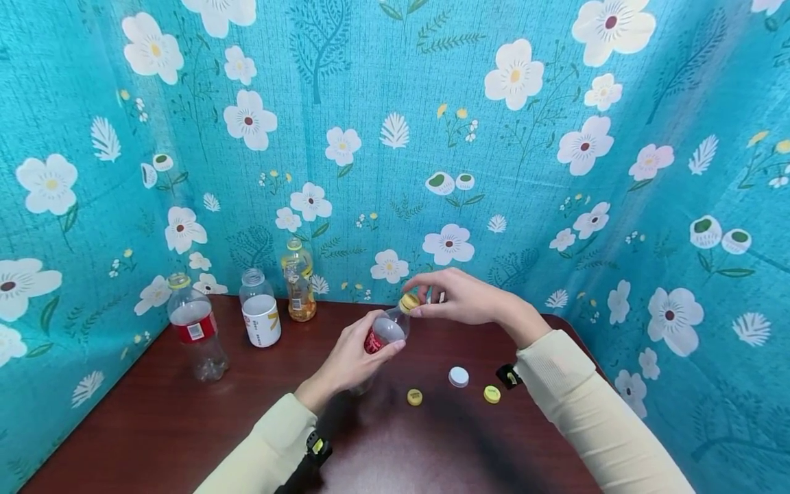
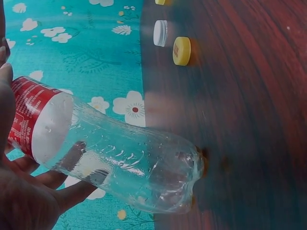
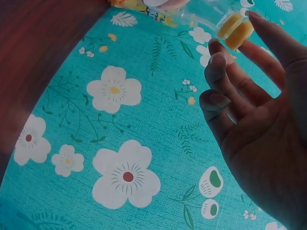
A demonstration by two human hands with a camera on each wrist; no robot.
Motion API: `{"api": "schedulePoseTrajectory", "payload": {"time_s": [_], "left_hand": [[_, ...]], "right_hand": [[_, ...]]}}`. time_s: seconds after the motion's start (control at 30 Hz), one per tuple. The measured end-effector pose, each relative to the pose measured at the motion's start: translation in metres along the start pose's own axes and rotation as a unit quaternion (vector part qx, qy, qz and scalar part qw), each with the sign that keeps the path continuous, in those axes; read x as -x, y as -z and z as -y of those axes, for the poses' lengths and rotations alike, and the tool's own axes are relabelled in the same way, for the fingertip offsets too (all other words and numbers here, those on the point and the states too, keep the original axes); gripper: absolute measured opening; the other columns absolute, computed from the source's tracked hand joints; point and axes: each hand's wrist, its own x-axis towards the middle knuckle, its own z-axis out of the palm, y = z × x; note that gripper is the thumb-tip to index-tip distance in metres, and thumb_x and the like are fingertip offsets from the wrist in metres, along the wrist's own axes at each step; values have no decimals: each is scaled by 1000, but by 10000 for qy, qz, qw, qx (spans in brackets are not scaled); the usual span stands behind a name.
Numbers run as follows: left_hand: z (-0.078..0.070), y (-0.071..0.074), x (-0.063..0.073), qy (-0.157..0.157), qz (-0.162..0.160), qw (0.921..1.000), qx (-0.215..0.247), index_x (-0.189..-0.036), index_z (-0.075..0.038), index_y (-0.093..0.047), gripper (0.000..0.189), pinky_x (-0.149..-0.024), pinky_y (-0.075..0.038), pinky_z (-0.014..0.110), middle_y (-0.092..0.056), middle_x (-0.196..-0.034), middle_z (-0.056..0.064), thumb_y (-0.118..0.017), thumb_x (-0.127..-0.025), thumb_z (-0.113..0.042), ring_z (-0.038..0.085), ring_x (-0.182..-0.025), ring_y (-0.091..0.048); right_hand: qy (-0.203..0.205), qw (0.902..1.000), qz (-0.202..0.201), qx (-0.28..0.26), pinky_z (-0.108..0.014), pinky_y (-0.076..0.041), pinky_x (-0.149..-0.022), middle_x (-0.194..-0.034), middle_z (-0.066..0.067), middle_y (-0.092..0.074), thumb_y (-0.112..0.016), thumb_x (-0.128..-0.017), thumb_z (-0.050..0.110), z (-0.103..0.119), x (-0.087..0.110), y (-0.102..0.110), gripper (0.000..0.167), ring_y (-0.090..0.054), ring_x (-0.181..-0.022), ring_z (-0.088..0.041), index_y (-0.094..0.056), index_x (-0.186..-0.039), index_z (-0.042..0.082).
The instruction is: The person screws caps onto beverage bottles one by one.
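Observation:
In the head view my left hand (image 1: 352,351) grips a clear plastic bottle (image 1: 395,326) with a red label, tilted to the right above the table. The left wrist view shows the bottle's transparent lower body (image 2: 129,158), with fingers curled round it from below. My right hand (image 1: 459,298) pinches a yellow bottle cap (image 1: 409,302) at the bottle's mouth. In the right wrist view the thumb and index finger are on the yellow cap (image 3: 239,33), and the other fingers are bent and hold nothing. Whether the cap's threads are engaged, I cannot tell.
At the left of the dark red table (image 1: 259,405) stand a capped red-label bottle (image 1: 194,326), an uncapped white-label bottle (image 1: 260,312) and a yellow-capped juice bottle (image 1: 299,281). Loose caps lie in front: yellow (image 1: 415,397), white (image 1: 459,377), yellow (image 1: 492,394). A floral curtain (image 1: 395,171) encloses the table.

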Motion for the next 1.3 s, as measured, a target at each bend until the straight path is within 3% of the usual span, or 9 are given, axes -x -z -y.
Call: {"api": "schedulePoseTrajectory", "payload": {"time_s": [0.1, 0.23, 0.43, 0.57, 0.63, 0.8, 0.87, 1.13, 1.3], "left_hand": [[0, 1, 0, 27, 12, 10000, -43, -143, -24, -51, 64, -92, -56, 32, -65, -124, -6, -77, -89, -50, 10, -105, -63], [0, 0, 1, 16, 37, 10000, -56, -144, -24, -51, 65, -92, -56, 32, -65, -125, -5, -76, -90, -50, 11, -106, -63], [-1, -2, 2, 24, 34, 10000, -55, -143, -24, -51, 65, -92, -56, 31, -65, -124, -6, -76, -90, -51, 11, -106, -63], [-1, -2, 2, 23, 53, 9999, -93, -143, -25, -51, 65, -91, -56, 30, -65, -124, -6, -75, -90, -52, 10, -105, -62], [0, -3, 2, 4, 51, 9999, -97, -143, -25, -51, 65, -90, -56, 30, -65, -123, -6, -75, -90, -52, 10, -105, -63], [0, -1, 1, -26, 15, 9999, -122, -142, -25, -52, 64, -89, -56, 29, -65, -122, -6, -75, -89, -53, 10, -104, -63], [1, -1, 1, -32, -3, 9999, -129, -141, -24, -52, 64, -89, -56, 30, -66, -122, -5, -76, -89, -52, 11, -103, -63], [1, -1, 0, -105, -16, 9999, -91, -141, -24, -53, 63, -89, -55, 29, -66, -120, -6, -75, -89, -54, 10, -102, -63], [0, -1, 1, -74, 29, 9999, -133, -142, -23, -52, 65, -89, -56, 30, -66, -122, -5, -75, -89, -53, 10, -103, -63]], "right_hand": [[164, 9998, 122, 15, -35, -56, -78, -100, 6, -67, -71, -99, 27, 1, -2, 1, 34, -67, -90, -12, -66, -131, 19], [217, 9997, -2, 125, -32, -55, -78, -94, 8, -66, -71, -98, 24, 1, -4, 0, 28, -64, -87, -10, -70, -125, 18], [66, 9996, -282, 68, -30, -47, -60, -70, 6, -62, -72, -97, 29, 1, -8, -5, 14, -55, -63, -12, -76, -103, 17], [-197, 9981, -467, 352, -28, -39, -50, -60, 7, -56, -70, -97, 42, 2, -9, -8, 22, -48, -53, -11, -76, -85, 24], [-323, 9972, -467, 481, -30, -40, -50, -62, 9, -57, -69, -97, 46, 4, -8, -7, 23, -51, -55, -12, -77, -89, 25], [-406, 9987, -29, 300, -34, -52, -65, -90, 8, -66, -71, -96, 41, 5, -5, 1, 37, -63, -74, -15, -69, -126, 19], [-366, 9990, 138, 200, -35, -54, -69, -97, 7, -66, -73, -96, 38, 4, -5, 3, 42, -64, -79, -13, -65, -132, 19], [-110, 9997, 168, 103, -35, -54, -77, -96, 6, -66, -74, -96, 28, 2, -6, 6, 32, -64, -89, -12, -68, -125, 16], [-40, 10000, 43, 33, -32, -51, -67, -80, 5, -65, -72, -97, 30, 1, -8, 1, 16, -59, -72, -12, -71, -107, 17]]}}
